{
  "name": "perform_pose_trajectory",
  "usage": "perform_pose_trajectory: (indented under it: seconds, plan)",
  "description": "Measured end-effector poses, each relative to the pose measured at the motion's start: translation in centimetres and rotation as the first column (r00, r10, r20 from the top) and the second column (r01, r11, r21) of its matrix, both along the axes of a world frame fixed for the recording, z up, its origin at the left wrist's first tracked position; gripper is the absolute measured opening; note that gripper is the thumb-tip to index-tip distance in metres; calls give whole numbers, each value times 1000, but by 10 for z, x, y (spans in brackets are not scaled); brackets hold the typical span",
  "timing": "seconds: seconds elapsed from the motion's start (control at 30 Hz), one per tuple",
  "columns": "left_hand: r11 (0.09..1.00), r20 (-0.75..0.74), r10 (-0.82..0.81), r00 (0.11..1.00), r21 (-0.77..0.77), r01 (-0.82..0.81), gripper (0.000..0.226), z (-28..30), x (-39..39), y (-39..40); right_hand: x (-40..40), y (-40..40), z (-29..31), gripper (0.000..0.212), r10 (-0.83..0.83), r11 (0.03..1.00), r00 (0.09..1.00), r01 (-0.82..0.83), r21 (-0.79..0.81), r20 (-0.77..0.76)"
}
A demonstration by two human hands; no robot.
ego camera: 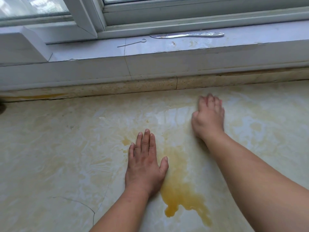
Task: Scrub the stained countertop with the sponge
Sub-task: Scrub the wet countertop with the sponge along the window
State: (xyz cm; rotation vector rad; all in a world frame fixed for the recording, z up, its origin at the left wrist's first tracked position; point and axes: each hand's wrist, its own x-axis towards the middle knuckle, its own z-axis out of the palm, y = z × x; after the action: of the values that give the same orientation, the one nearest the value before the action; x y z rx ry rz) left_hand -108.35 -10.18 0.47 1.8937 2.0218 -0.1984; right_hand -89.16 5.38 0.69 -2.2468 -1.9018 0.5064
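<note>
Sponge hidden, maybe under the curled right hand [207,118], I cannot tell; left hand [145,163] flat on the counter [55,148]. Rub near, over the yellow stain [182,196]

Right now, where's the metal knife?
Head view, upper right of centre: the metal knife lies flat on the windowsill, right of a thin wire hook.

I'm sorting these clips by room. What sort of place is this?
Probably a home kitchen: a marbled countertop with a yellow spill runs under a window sill where a metal knife and a skewer lie.
</note>
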Motion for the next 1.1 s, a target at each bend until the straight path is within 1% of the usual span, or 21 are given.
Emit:
perform_pose_trajectory:
  seconds: [0.07,0.17,0.23,0.3,0.37,0.43,0.5,0.57,0.6,0.67,0.73,0.8,0.9,1.0,1.07,1.1]
  plan:
    - [1000,-2,-1,1000,-1,1,89,-1,0,0,-33,2,2,68,136,990,991,-136,-25,-10]
    - [1000,-9,1,1000,7,-1,90,-1,-1,1,-78,-16,4,70,401,916,916,-401,-4,-26]
    - [1000,-14,-1,1000,15,2,90,-2,-1,1,-87,-26,5,66,487,873,872,-488,0,-43]
    - [1000,-11,-4,1000,22,4,90,-2,-2,0,-77,-28,7,64,498,867,865,-499,4,-58]
    - [1000,3,-1,1000,30,1,90,-3,-2,0,-50,-25,6,66,461,887,886,-462,-7,-46]
    - [1000,0,-6,1000,24,6,90,-3,-2,0,-11,-23,4,69,375,927,927,-375,-12,-12]
    - [1000,-9,-12,1000,20,12,89,-2,-2,0,33,-24,1,71,253,967,967,-253,11,17]
    - [1000,-13,-13,1000,20,13,88,-3,-3,0,68,-34,0,69,159,987,987,-160,19,9]
    - [1000,-17,-14,1000,18,14,88,-4,-3,0,79,-41,-1,68,145,989,989,-145,24,3]
    - [1000,-22,-13,1000,16,14,87,-5,-3,1,87,-58,-2,69,162,986,987,-162,33,5]
    - [1000,-23,-16,1000,17,17,88,-6,-3,1,78,-81,-1,72,209,978,978,-209,11,4]
    - [1000,-24,-15,1000,22,15,89,-7,-3,1,56,-106,0,76,281,959,960,-281,-24,-3]
    - [999,-16,-4,1000,34,5,91,-8,-3,0,5,-137,4,76,390,918,919,-393,-58,-52]
    - [999,0,-4,1000,43,4,94,-7,-4,1,-28,-143,5,74,500,861,861,-506,-58,-90]
    - [999,1,-12,1000,39,12,93,-7,-5,1,-22,-140,8,71,536,838,839,-542,-61,-89]
    - [999,2,-18,1000,35,18,91,-6,-6,1,-12,-140,9,70,531,841,843,-537,-69,-83]
